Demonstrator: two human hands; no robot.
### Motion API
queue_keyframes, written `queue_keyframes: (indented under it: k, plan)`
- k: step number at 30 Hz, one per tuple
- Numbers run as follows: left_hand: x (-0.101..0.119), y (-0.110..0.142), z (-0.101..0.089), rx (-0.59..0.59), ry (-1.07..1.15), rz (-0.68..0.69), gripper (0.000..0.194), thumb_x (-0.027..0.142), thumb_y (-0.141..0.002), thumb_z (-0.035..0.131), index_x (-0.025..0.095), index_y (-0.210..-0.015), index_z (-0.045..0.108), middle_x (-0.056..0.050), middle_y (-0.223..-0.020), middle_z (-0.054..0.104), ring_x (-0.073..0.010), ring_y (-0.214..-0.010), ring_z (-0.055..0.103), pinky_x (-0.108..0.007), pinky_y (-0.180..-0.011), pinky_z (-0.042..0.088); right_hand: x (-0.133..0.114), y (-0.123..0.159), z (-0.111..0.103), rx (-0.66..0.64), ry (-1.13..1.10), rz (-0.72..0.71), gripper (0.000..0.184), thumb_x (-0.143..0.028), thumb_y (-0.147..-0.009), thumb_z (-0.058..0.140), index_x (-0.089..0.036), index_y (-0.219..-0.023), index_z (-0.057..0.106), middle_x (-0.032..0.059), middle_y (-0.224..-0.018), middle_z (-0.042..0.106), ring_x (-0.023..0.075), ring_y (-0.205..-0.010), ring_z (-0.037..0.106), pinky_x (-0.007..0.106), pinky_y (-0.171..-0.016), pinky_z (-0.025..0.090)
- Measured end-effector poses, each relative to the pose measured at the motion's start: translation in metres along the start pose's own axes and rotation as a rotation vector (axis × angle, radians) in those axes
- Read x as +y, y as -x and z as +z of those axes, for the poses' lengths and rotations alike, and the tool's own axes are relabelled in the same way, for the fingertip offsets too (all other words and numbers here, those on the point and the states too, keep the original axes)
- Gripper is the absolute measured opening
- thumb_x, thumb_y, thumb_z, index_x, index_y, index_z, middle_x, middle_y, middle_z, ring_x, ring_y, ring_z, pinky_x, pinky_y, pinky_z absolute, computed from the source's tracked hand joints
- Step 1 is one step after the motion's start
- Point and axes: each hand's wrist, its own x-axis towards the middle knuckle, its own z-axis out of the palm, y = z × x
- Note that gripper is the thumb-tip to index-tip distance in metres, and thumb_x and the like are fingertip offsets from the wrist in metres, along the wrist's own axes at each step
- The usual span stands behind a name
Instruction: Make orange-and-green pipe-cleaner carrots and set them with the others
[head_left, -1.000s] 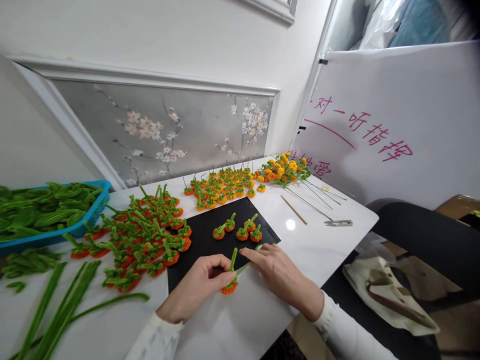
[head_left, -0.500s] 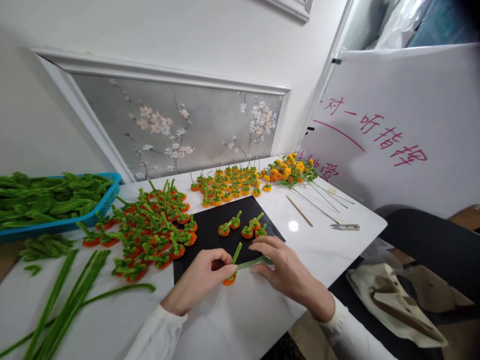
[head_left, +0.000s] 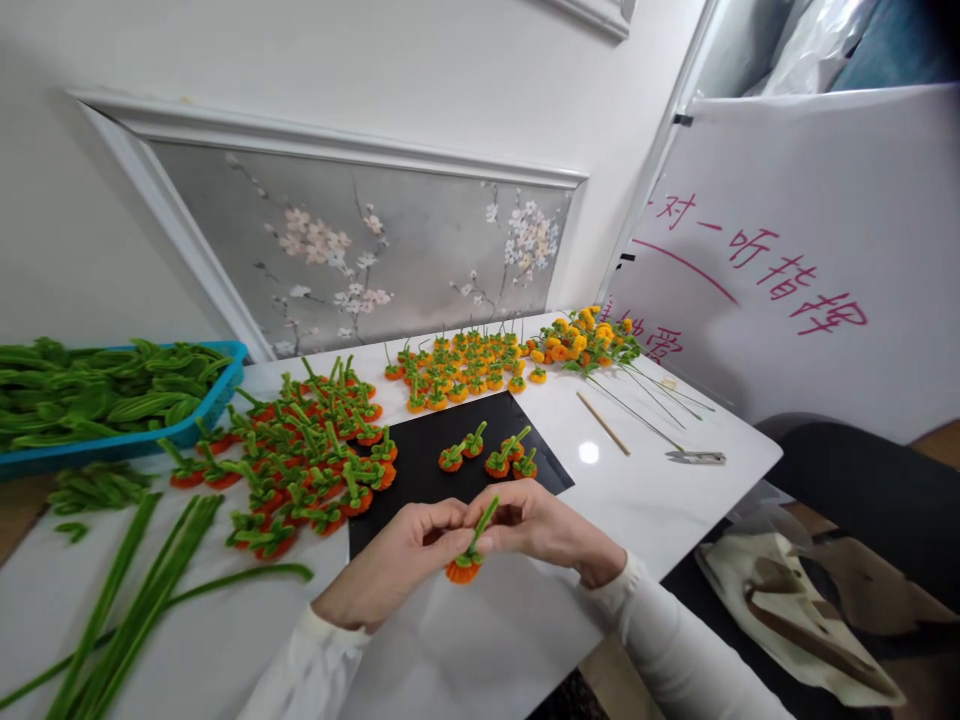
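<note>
Your left hand (head_left: 416, 550) is pinching an orange-and-green flower (head_left: 463, 573), your right hand (head_left: 544, 528) is pinching at its green stem (head_left: 486, 521), the flower is hovering over the worktop (head_left: 442, 650) towards its near edge, snips (head_left: 696, 457) are lying near the right corner

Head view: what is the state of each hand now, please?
Left hand: closed, holding the orange flower head.
Right hand: curled at its green stem; whether it grips cannot be told.

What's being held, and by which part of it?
A small orange-and-green piece, pinched low on its green stem, above the orange base, by the left grip. The right grip is alongside; contact unclear.
</note>
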Motion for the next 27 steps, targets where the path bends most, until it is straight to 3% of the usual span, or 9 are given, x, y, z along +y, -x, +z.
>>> queue_keyframes:
  k: [7,12,15,18,22,24,27]
  plan:
    - [0.001,-0.002,-0.002,0.002,0.078,-0.043,0.029,0.036,-0.086,0.051,0.014,-0.073,0.064,0.001,-0.07,0.052,-0.0125,-0.065,0.043,-0.023,-0.061,0.034,0.001,-0.001,-0.001,0.134,0.444,-0.236,0.028,-0.045,-0.078,0.066,-0.017,-0.076,0.07,-0.0021,-0.066,0.048,0.0082,-0.057,0.045,0.02,-0.052,0.038]
    - [-0.005,-0.002,0.001,-0.014,0.164,-0.118,0.031,0.045,-0.084,0.054,0.014,-0.078,0.058,0.003,-0.067,0.047,-0.0105,-0.059,0.038,-0.022,-0.053,0.03,0.0,0.002,-0.001,0.083,0.487,-0.318,0.027,-0.042,-0.085,0.06,-0.017,-0.076,0.068,0.0009,-0.073,0.053,0.0094,-0.062,0.052,0.02,-0.057,0.043]
    - [-0.009,-0.002,0.002,0.027,0.249,-0.09,0.03,0.046,-0.083,0.056,0.017,-0.08,0.053,0.004,-0.069,0.044,-0.0092,-0.057,0.038,-0.021,-0.051,0.03,-0.001,0.003,0.003,0.074,0.515,-0.35,0.024,-0.037,-0.089,0.056,-0.017,-0.079,0.065,0.0032,-0.079,0.058,0.0107,-0.069,0.056,0.022,-0.063,0.046]
    - [-0.007,-0.001,0.002,0.061,0.336,-0.038,0.03,0.049,-0.085,0.052,0.019,-0.087,0.051,0.003,-0.075,0.048,-0.0098,-0.062,0.044,-0.021,-0.055,0.036,0.001,0.003,0.007,0.163,0.587,-0.392,0.018,-0.03,-0.09,0.053,-0.017,-0.081,0.062,0.0038,-0.08,0.059,0.012,-0.072,0.056,0.024,-0.066,0.046]
    - [-0.004,-0.001,0.002,0.083,0.333,-0.016,0.027,0.03,-0.075,0.069,0.021,-0.095,0.053,0.0,-0.094,0.056,-0.0115,-0.075,0.053,-0.022,-0.066,0.044,0.005,0.003,0.009,0.365,0.642,-0.38,0.01,-0.022,-0.087,0.052,-0.017,-0.079,0.057,0.0018,-0.074,0.056,0.0109,-0.063,0.051,0.022,-0.057,0.042]
    - [-0.004,-0.003,0.004,0.127,0.363,-0.012,0.025,0.027,-0.074,0.071,0.021,-0.091,0.054,0.0,-0.094,0.058,-0.0128,-0.08,0.056,-0.024,-0.072,0.046,0.005,0.001,0.008,0.399,0.648,-0.368,0.01,-0.021,-0.086,0.051,-0.017,-0.078,0.056,0.0014,-0.072,0.056,0.0104,-0.06,0.05,0.022,-0.055,0.042]
    - [-0.007,-0.005,0.006,0.153,0.477,-0.07,0.026,0.038,-0.078,0.067,0.02,-0.09,0.053,0.0,-0.086,0.062,-0.0147,-0.08,0.062,-0.031,-0.083,0.049,0.002,-0.001,0.006,0.39,0.647,-0.435,0.011,-0.02,-0.086,0.053,-0.018,-0.077,0.059,0.003,-0.074,0.061,0.0127,-0.067,0.056,0.025,-0.063,0.047]
